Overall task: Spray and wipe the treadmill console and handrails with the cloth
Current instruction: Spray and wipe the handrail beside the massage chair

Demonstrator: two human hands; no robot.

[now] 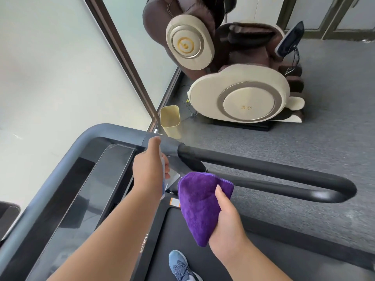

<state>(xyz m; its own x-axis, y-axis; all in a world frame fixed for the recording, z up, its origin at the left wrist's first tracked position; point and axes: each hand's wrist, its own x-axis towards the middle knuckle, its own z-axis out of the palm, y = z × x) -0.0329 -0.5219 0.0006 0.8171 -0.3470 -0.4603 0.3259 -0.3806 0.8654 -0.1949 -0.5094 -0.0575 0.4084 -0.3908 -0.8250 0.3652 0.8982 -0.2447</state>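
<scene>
My left hand [149,169] is closed around a small white spray bottle [164,179], mostly hidden by the hand, and a faint mist hangs over the near end of the black right handrail [284,171]. My right hand [227,220] grips a folded purple cloth [199,203] just below that handrail, apart from it. The treadmill console [85,191], glossy black with a grey frame, lies to the left under my left forearm.
A brown and cream massage chair [239,94] stands ahead on the grey carpet. A small yellow bin [170,120] sits by the glass wall [50,67] on the left. My blue shoe [180,264] rests on the treadmill belt [203,260].
</scene>
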